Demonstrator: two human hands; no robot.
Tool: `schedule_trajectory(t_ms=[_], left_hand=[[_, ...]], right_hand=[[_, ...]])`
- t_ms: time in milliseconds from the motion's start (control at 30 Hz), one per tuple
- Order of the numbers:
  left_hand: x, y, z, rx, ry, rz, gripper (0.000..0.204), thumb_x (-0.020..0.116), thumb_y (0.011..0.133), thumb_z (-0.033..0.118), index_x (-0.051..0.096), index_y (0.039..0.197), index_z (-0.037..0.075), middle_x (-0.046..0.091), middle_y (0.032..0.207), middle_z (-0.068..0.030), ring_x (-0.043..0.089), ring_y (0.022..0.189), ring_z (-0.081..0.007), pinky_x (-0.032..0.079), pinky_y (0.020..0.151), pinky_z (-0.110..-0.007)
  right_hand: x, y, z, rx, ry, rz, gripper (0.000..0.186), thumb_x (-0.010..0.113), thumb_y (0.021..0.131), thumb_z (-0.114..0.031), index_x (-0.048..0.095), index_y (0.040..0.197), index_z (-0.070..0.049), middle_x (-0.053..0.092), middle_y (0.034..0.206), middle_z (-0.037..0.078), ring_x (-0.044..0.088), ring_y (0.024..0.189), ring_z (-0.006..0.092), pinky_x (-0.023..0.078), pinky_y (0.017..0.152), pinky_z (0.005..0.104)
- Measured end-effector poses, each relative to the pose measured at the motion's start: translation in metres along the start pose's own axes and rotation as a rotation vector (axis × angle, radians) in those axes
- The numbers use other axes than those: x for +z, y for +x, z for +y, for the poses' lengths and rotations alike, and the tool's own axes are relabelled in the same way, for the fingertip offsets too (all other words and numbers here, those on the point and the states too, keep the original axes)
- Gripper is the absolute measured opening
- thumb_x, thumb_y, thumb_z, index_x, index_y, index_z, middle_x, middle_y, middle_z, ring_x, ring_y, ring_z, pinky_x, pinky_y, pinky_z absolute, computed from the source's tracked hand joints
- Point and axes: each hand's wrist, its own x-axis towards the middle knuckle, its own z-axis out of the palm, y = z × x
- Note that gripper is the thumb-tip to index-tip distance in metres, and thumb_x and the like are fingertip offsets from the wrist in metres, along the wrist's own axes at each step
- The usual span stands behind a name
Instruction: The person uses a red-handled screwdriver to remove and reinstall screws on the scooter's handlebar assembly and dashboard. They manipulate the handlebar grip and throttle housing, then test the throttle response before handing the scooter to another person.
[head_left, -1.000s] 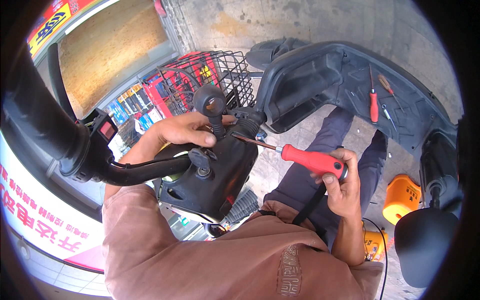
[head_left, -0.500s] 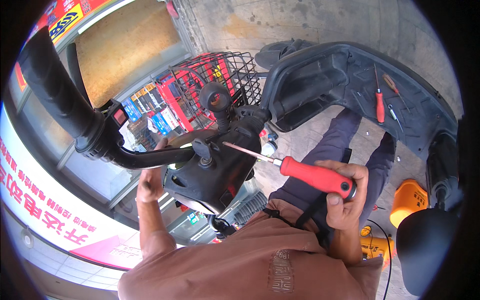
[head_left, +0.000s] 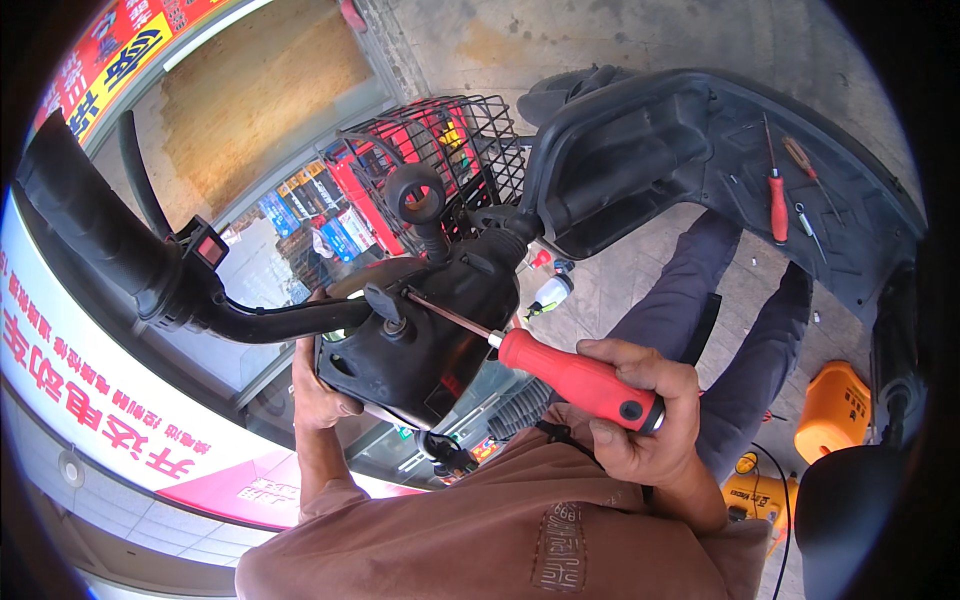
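Head view: red screwdriver (head_left: 560,370) reaching across black housing (head_left: 445,350)

A curved black footboard (head_left: 735,225) spans the upper right, carrying another red-handled screwdriver (head_left: 778,208); a black handlebar (head_left: 100,215) juts out left. The housing hides the left hand's (head_left: 320,395) fingertips, so their grip cannot be told. Red and yellow show through the wire basket (head_left: 502,150), whether inside or behind is unclear. The orange tub's (head_left: 835,415) contents are hidden. The right hand (head_left: 645,410) has its fingers closed round the handle; the shaft extends beyond them, tip just beside the key (head_left: 383,300).
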Motion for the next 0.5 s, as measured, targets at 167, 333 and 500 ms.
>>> schedule_trajectory(t_ms=[167,333,500], left_hand=[[0.000,0.002,-0.002,0.044,0.021,0.007,0.141,0.094,0.032,0.036,0.022,0.144,-0.008,0.046,0.134,-0.0181,0.050,0.123,-0.0300,0.040,0.105,-0.039],[-0.004,0.001,-0.005,0.037,0.022,0.006,0.133,0.086,0.031,0.023,0.023,0.145,-0.007,0.046,0.135,-0.0170,0.050,0.123,-0.0295,0.039,0.106,-0.039],[-0.007,0.001,-0.006,0.036,0.050,0.005,0.135,0.084,0.030,0.020,0.021,0.146,-0.005,0.046,0.134,-0.0153,0.049,0.125,-0.0296,0.038,0.107,-0.040]], right_hand=[[0.002,-0.002,-0.003,0.014,-0.023,0.023,0.046,0.071,0.078,-0.003,0.040,0.111,0.001,0.062,0.108,0.030,0.068,0.088,0.0310,0.054,0.073,0.0337],[0.010,-0.004,-0.004,0.182,0.106,0.159,0.042,0.067,0.081,-0.001,0.038,0.112,0.002,0.062,0.108,0.028,0.067,0.091,0.0296,0.052,0.079,0.0325],[-0.004,0.005,0.005,0.087,0.119,-0.021,0.039,0.062,0.084,-0.003,0.036,0.113,0.001,0.056,0.114,0.031,0.063,0.100,0.0301,0.050,0.085,0.0353]])
